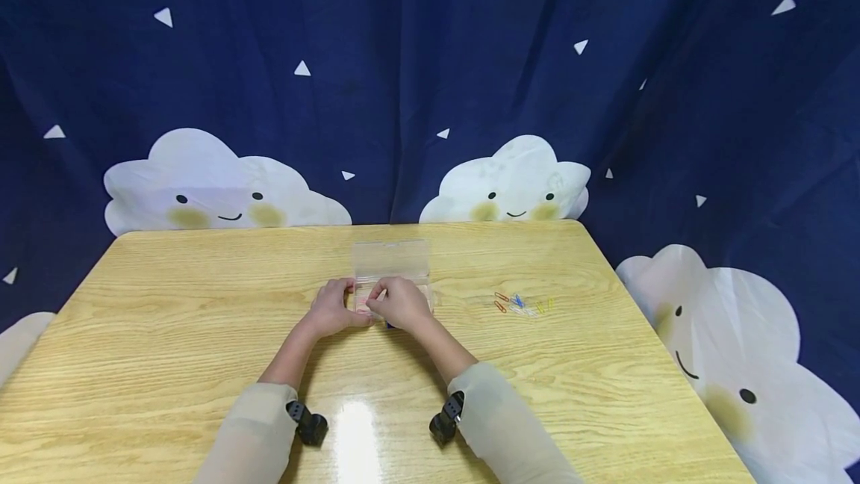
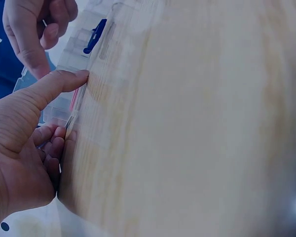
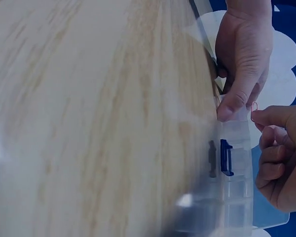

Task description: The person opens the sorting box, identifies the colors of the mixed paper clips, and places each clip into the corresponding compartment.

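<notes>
Sorting box with raised lid, held at one end, with a red clip above it

The box [image 3: 238, 190], clear and divided into compartments, lay toward the table's far edge, near the middle of its width. Its lid [image 1: 391, 258] stood open on the side facing that edge; a blue latch [image 3: 227, 158] marked the near wall. The left hand [image 1: 336, 308] grasped the box's left end, thumb against the near wall and fingers bent about the end. The right hand [image 1: 403, 303] pinched a red clip [image 3: 254, 106] between thumb and forefinger over the left compartments. Something red, too indistinct to identify, showed through the near wall at that end. Loose clips [image 1: 517, 305], red, blue, white and yellow, were scattered well apart from the box, toward the right edge of the table [image 1: 168, 364]. Beyond the far edge hung a dark blue curtain [image 1: 470, 36] patterned with white triangles and smiling clouds.
</notes>
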The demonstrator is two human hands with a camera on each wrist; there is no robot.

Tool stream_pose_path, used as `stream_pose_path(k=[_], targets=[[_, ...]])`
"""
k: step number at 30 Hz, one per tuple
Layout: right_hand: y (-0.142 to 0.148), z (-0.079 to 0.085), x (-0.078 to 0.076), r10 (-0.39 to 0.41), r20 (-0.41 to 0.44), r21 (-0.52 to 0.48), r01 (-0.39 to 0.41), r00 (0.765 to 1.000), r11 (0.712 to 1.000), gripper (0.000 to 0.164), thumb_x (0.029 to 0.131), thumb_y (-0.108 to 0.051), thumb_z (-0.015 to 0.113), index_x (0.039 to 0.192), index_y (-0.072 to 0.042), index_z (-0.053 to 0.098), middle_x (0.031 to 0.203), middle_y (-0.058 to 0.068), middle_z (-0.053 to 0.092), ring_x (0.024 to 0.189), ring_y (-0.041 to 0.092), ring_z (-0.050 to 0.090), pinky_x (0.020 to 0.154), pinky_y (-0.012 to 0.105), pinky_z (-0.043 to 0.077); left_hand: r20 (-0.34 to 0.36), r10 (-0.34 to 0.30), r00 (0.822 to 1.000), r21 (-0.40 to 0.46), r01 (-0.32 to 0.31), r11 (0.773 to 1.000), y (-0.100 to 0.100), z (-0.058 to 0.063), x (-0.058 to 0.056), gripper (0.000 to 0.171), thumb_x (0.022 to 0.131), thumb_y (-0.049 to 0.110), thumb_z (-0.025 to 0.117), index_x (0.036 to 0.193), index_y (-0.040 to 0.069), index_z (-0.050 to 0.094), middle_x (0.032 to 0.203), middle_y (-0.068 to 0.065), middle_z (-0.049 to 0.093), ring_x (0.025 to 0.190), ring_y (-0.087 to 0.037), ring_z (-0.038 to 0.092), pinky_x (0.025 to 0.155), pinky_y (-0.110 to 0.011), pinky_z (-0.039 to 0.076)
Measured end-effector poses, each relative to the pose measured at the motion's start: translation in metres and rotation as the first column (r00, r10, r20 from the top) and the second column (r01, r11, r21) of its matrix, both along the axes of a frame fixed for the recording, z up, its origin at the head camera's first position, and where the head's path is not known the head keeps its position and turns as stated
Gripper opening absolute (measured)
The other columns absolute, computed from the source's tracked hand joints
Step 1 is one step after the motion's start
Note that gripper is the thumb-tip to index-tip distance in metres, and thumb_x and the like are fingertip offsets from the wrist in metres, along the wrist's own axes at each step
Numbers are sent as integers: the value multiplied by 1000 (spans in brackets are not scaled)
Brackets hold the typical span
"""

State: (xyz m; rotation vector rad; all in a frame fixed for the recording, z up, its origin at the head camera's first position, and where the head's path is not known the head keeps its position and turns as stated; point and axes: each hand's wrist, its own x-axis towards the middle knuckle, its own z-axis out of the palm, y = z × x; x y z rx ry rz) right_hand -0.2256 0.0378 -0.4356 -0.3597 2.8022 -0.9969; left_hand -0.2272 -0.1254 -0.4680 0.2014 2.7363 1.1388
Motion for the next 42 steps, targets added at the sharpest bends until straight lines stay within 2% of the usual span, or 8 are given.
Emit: stream_pose_path(k=[5, 10, 15, 20, 27, 34, 42], targets=[[-1, -1, 0, -20, 18, 6, 20, 1000, 1000, 11, 85, -27, 67, 80, -17, 66, 53, -7, 48, 44, 7, 40, 40, 21, 29, 1, 0, 1000, 1, 0, 1000, 1, 2, 1, 81, 67, 33, 80, 130, -1, 43, 115, -15, 47, 105, -29, 39, 84, -40, 33], [-3, -2, -2, -29, 15, 22, 29, 999, 999, 12, 85, -28, 66, 80, -18, 66, 52, -8, 47, 43, 6, 39, 39, 21, 27, -2, 0, 1000, -12, 0, 1000, 1, 4, 2, 70, 67, 33, 80, 120, 2, 47, 108, -13, 45, 102, -29, 38, 80, -38, 30], [-3, -2, -2, -32, 19, 28, 31, 999, 999, 12, 85, -29, 66, 79, -18, 66, 51, -9, 47, 42, 6, 37, 38, 20, 26, -2, 0, 1000, -2, 0, 1000, 1, 2, 1, 71, 67, 33, 80, 122, 1, 47, 107, -12, 44, 99, -27, 37, 77, -35, 27], [-4, 0, -2, -27, 21, 32, 26, 999, 999, 12, 85, -29, 66, 78, -18, 67, 52, -9, 48, 42, 6, 37, 39, 21, 26, -2, -1, 1000, 5, 1, 1000, 1, 3, 1, 78, 68, 33, 80, 129, -1, 45, 110, -13, 45, 100, -27, 38, 79, -35, 29], [-3, 0, -2, -24, 31, 45, 22, 999, 999, 9, 84, -27, 67, 80, -19, 69, 58, -7, 54, 48, 8, 40, 43, 23, 30, -2, -2, 1000, 20, 2, 1000, 0, 2, 1, 78, 66, 35, 81, 127, 0, 47, 111, -14, 46, 101, -28, 38, 79, -36, 30], [-2, 1, -2, -17, 29, 40, 16, 999, 999, 10, 84, -28, 66, 80, -18, 69, 59, -7, 54, 49, 8, 42, 44, 22, 31, -60, -20, 998, 45, 22, 999, -1, 2, 5, 82, 63, 45, 81, 122, -2, 49, 106, -15, 47, 96, -29, 40, 76, -35, 32], [5, 4, -1, -4, -30, 50, 6, 1000, 999, 13, 84, -29, 66, 85, -18, 71, 57, -8, 51, 47, 6, 39, 42, 22, 29, -19, -14, 1000, 14, 14, 1000, 0, -1, 1, 81, 67, 37, 81, 128, -2, 45, 114, -15, 47, 105, -30, 40, 85, -43, 33]])
